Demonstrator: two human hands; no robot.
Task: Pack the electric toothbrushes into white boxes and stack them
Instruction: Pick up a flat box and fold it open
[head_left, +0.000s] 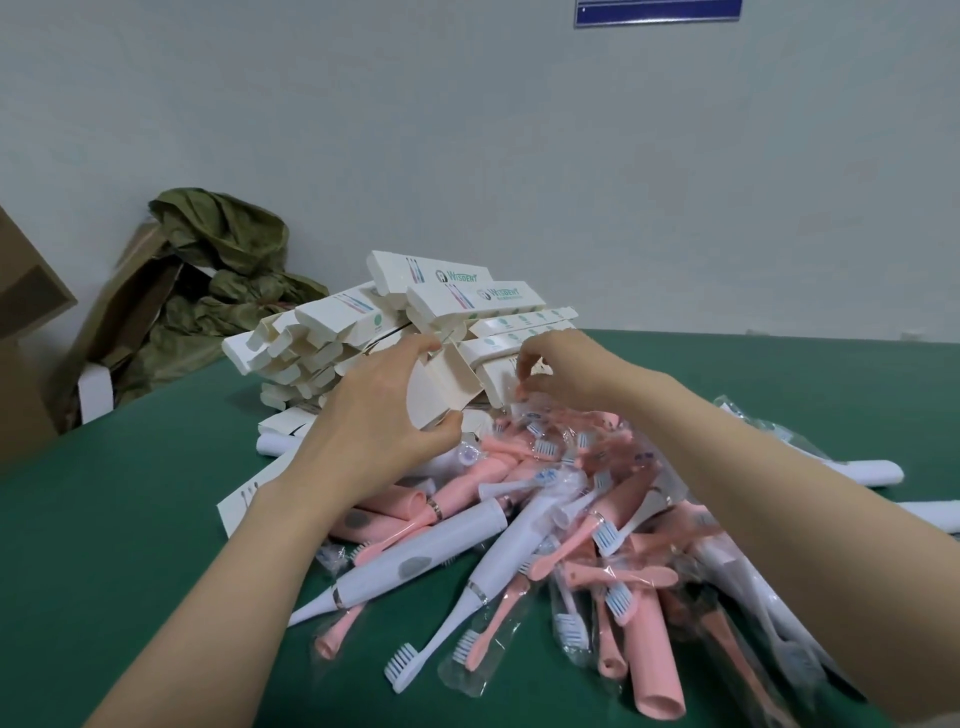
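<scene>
A loose heap of pink and white electric toothbrushes (524, 540), several in clear plastic bags, covers the green table (130, 519) in front of me. Behind it rises a stack of white boxes (395, 322) printed with a green logo. My left hand (379, 421) grips one open white box (441, 384) at the stack's front, its end flaps spread. My right hand (550, 369) pinches a clear plastic bag (522, 402) just right of that box's open end. What the bag holds is hidden.
A crumpled olive-green plastic sheet (228, 280) and brown cardboard boxes (31, 301) stand at the back left beside the table. A flat unfolded box (244, 501) lies under my left wrist. White toothbrush handles (872, 470) lie at the right. A pale wall runs behind.
</scene>
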